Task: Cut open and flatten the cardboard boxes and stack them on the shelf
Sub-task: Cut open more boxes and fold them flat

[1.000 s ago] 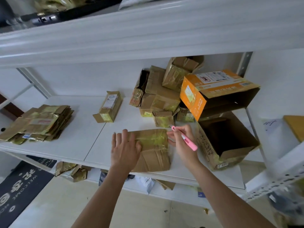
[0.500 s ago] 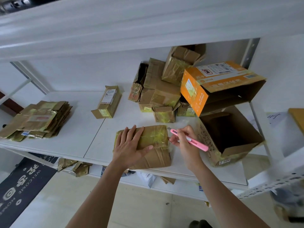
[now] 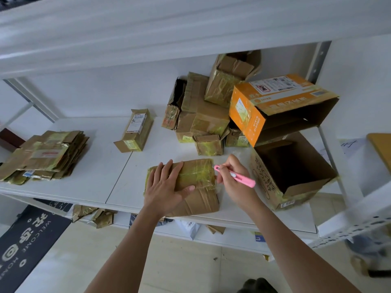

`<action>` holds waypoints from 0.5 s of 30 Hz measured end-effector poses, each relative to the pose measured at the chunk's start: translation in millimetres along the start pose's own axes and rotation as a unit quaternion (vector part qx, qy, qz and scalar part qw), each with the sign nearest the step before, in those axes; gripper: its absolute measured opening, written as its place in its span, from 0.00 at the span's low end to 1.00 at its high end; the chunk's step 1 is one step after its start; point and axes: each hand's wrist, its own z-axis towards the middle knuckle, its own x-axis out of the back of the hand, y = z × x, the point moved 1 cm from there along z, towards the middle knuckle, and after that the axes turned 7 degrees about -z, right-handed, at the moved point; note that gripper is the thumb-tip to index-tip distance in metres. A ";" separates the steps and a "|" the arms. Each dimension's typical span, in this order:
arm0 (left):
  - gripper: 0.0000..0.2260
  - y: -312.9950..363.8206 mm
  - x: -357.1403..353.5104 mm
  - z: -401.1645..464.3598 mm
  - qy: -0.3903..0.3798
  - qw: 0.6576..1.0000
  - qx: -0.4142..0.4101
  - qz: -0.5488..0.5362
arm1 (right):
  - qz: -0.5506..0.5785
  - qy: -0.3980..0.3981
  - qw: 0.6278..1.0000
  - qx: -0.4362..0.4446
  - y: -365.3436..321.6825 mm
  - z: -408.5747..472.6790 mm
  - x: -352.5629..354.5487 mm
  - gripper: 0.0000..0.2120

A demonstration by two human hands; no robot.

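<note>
Taped box [image 3: 196, 187] flat on white shelf [image 3: 95, 182], long axis front-to-back, L hand [image 3: 167, 187] pressing it w/ fingers spread, R hand [image 3: 234, 182] pinching pink cutter [image 3: 234, 176] at box's right edge, flattened stack [image 3: 44, 155] far left of box.

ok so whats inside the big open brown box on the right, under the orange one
The open brown box shows only bare cardboard walls and a dark interior; nothing is visible in it. Its near wall hides the front of the floor, and the orange box overhangs the back, so something small there can't be ruled out.

Pink cutter [image 3: 235, 176]; brown taped box [image 3: 196, 185] (yellowish tape); orange box [image 3: 275, 106]; white shelf [image 3: 101, 176]; dark mat [image 3: 25, 246], white lettering.
</note>
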 end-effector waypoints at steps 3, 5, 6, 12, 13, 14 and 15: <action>0.36 -0.3 -0.3 0.5 0.002 1.000 -0.002 -0.006 | -0.002 0.003 1.000 0.018 0.2 -10.8 1.9 0.11; 0.35 -0.1 0.2 2.1 0.004 1.000 0.001 -0.013 | 0.015 -0.004 1.000 0.012 1.1 -19.3 2.5 0.13; 0.35 0.0 0.4 2.7 0.005 1.000 0.003 -0.016 | 0.024 -0.010 1.000 0.007 1.1 -23.5 2.8 0.13; 0.36 -1.7 -2.4 0.2 0.021 0.999 -0.002 -0.025 | 0.001 -0.039 0.999 0.023 -2.0 -44.0 7.0 0.13; 0.36 -1.8 -2.2 0.6 0.021 0.999 -0.001 -0.028 | 0.000 -0.047 0.999 0.018 -1.4 -45.2 9.1 0.13; 0.36 -1.6 -1.9 1.6 0.020 0.999 0.000 -0.030 | 0.008 -0.049 0.999 0.008 -0.7 -44.9 11.3 0.11; 0.36 -1.3 -1.5 2.6 0.021 0.999 0.001 -0.032 | 0.021 -0.039 0.999 -0.001 -0.1 -42.5 13.5 0.10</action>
